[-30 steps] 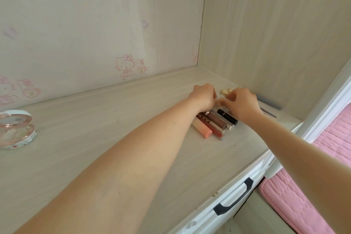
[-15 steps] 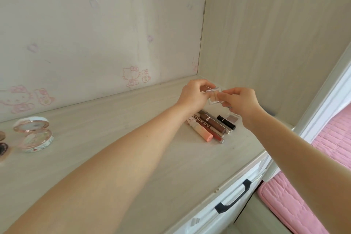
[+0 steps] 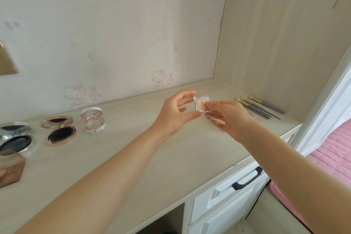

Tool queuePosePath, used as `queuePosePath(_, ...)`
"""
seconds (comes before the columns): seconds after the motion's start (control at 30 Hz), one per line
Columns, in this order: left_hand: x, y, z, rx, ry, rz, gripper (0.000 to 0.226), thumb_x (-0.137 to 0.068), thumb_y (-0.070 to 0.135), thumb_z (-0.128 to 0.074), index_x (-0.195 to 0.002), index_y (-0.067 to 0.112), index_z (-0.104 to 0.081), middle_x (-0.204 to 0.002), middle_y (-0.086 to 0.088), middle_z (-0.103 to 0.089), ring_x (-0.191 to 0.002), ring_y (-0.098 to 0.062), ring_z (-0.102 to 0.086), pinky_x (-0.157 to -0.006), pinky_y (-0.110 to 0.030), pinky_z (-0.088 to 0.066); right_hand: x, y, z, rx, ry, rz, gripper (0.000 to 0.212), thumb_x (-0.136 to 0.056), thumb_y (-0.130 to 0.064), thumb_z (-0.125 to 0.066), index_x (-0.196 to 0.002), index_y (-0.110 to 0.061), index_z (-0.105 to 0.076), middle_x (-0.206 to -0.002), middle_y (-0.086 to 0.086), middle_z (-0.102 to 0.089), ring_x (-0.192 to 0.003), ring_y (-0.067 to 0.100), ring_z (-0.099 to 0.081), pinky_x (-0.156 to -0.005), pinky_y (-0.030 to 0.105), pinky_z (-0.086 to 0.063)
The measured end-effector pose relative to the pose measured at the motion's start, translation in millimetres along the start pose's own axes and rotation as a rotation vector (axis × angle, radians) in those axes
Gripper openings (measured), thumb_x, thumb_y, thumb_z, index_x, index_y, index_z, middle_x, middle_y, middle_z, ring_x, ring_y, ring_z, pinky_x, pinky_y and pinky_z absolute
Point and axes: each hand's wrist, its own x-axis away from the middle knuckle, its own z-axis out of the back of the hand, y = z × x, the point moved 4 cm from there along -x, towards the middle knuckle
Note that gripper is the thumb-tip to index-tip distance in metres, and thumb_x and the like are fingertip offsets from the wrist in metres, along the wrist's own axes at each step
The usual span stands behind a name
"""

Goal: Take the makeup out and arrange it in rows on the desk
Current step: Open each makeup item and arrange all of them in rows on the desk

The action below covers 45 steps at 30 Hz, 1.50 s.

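Presently I note open compacts [image 3: 58, 129] rowed at the left of the desk [image 3: 190, 157]. Above mid-desk the left hand [image 3: 174, 114] pinches the clear case [image 3: 201, 105] between finger and thumb, and the right hand [image 3: 228, 118] pinches its far side, probably steadying it for placement. Brushes [image 3: 260, 107] lie at right.

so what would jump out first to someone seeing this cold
A small clear square case, pinched between the left hand and right hand above the middle of the desk. Next, three open compacts in a row at the desk's left end, and makeup brushes lying at its far right end.
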Motion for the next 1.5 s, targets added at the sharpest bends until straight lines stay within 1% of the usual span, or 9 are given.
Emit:
queuePosePath(0.13,32.9,0.5,23.9,0.065,0.061,0.005,0.048,-0.076,0.012,-0.079,-0.118,0.025,-0.059,-0.114,0.011,-0.068,-0.111,0.006,-0.058,-0.094,-0.018,-0.047,28.4,7.8,-29.3,-0.032,-0.091,-0.056,0.012,-0.088,-0.019,-0.066,-0.096,-0.01,-0.068,-0.089,0.001,-0.074,-0.088,0.015,-0.068,-0.073,0.03,-0.046)
queuePosePath(0.27,61.8,1.4,44.8,0.14,0.103,0.036,0.037,-0.077,0.018,-0.079,-0.11,0.024,-0.062,-0.107,0.009,-0.072,-0.107,0.0,-0.062,-0.079,-0.009,-0.048,51.9,10.6,-52.4,0.034,-0.189,-0.027,0.017,-0.087,-0.026,-0.067,-0.094,-0.011,-0.07,-0.088,0.001,-0.075,-0.091,0.016,-0.068,-0.075,0.03,-0.046)
queuePosePath(0.43,91.6,2.7,70.2,0.179,0.136,0.075,0.032,-0.082,0.027,-0.074,-0.113,0.024,-0.066,-0.106,0.007,-0.073,-0.106,-0.004,-0.064,-0.096,-0.026,-0.046,76.4,10.8,-82.8,0.279,-0.23,0.109,0.031,-0.085,-0.042,-0.066,-0.093,-0.013,-0.071,-0.084,-0.004,-0.076,-0.093,0.014,-0.068,-0.083,0.031,-0.052)
queuePosePath(0.53,105.7,2.3,87.8,0.227,0.18,0.122,0.033,-0.082,0.033,-0.072,-0.112,0.022,-0.068,-0.108,0.006,-0.072,-0.107,-0.006,-0.064,-0.099,-0.031,-0.047,84.7,6.4,-98.3,0.41,-0.159,0.272,0.015,-0.083,-0.034,-0.069,-0.092,-0.022,-0.069,-0.086,-0.003,-0.074,-0.088,0.017,-0.068,-0.079,0.034,-0.054)
queuePosePath(0.67,126.2,-0.9,107.3,0.303,0.165,0.178,0.05,-0.072,0.048,-0.07,-0.113,0.017,-0.07,-0.113,-0.004,-0.071,-0.112,-0.018,-0.063,-0.101,-0.038,-0.046,100.8,1.1,-123.1,0.651,-0.233,0.631,0.044,-0.083,-0.028,-0.068,-0.122,-0.036,-0.052,-0.111,-0.021,-0.059,-0.096,-0.002,-0.059,-0.075,0.015,-0.051)
queuePosePath(0.77,140.4,-5.6,118.4,0.358,0.145,0.206,0.043,-0.08,0.045,-0.065,-0.111,0.015,-0.071,-0.112,-0.01,-0.07,-0.109,-0.023,-0.065,-0.097,-0.035,-0.05,112.7,6.2,-144.9,0.842,-0.361,0.842,0.057,-0.082,-0.026,-0.068,-0.134,-0.035,-0.045,-0.125,-0.018,-0.048,-0.111,0.003,-0.048,-0.088,0.015,-0.043)
queuePosePath(0.9,157.1,-10.3,130.0,0.407,0.141,0.248,0.037,-0.087,0.041,-0.059,-0.103,0.01,-0.073,-0.11,-0.018,-0.069,-0.106,-0.028,-0.066,-0.093,-0.035,-0.053,125.5,11.5,-166.5,0.921,-0.379,1.003,0.052,-0.085,-0.031,-0.067,-0.134,-0.031,-0.048,-0.126,-0.017,-0.048,-0.114,0.008,-0.041,-0.093,0.012,-0.034)
queuePosePath(1.17,189.2,-18.1,153.8,0.345,0.158,0.331,0.04,-0.089,0.043,-0.058,-0.108,0.01,-0.071,-0.11,-0.016,-0.069,-0.103,-0.025,-0.066,-0.096,-0.041,-0.05,137.6,23.7,-197.3,0.9,-0.419,0.972,0.042,-0.08,-0.044,-0.071,-0.116,-0.028,-0.059,-0.108,-0.017,-0.058,-0.103,0.007,-0.045,-0.086,0.017,-0.04)
queuePosePath(1.5,218.9,-26.0,168.1,0.689,0.136,0.445,0.041,-0.091,0.033,-0.06,-0.118,0.001,-0.065,-0.119,-0.02,-0.065,-0.102,-0.026,-0.066,-0.086,-0.034,-0.054,149.8,33.1,-223.4,0.784,-0.494,0.903,0.041,-0.076,-0.041,-0.075,-0.114,-0.028,-0.065,-0.098,-0.017,-0.056,-0.097,0.002,-0.049,-0.084,0.01,-0.038)
